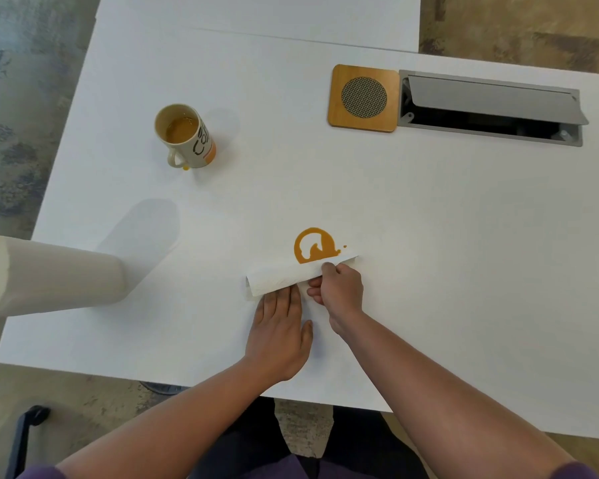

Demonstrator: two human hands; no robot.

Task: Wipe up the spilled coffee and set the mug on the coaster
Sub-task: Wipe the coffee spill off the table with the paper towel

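A folded paper towel (291, 275) is pinched at its right part by the right hand (339, 290), thumb and fingers closed on the fold. The left hand (280, 335) is laid flat and open on the table (429, 209), palm down, fingertips pressed onto the towel's near edge; nothing is gripped by it. The towel's far edge is touching the near side of the coffee spill (313, 245), an orange-brown ring w/ a small droplet just to its right. The near part of the ring is partly covered by the towel.

The mug (185, 136) is stood upright well apart from the spill, far left, handle turned toward the person, some coffee inside. A small drop is seen at its base by the handle. The coaster (363, 97), wooden w/ a round mesh centre, is placed far right, empty, just beside an open cable hatch (491, 107) set into the tabletop. Nothing is seen between mug and coaster.

A paper towel roll (49, 274) is stood at the near left; its top is cut off by the frame edge. The mug's lettering is only partly readable. The hatch interior is too dark to make out.
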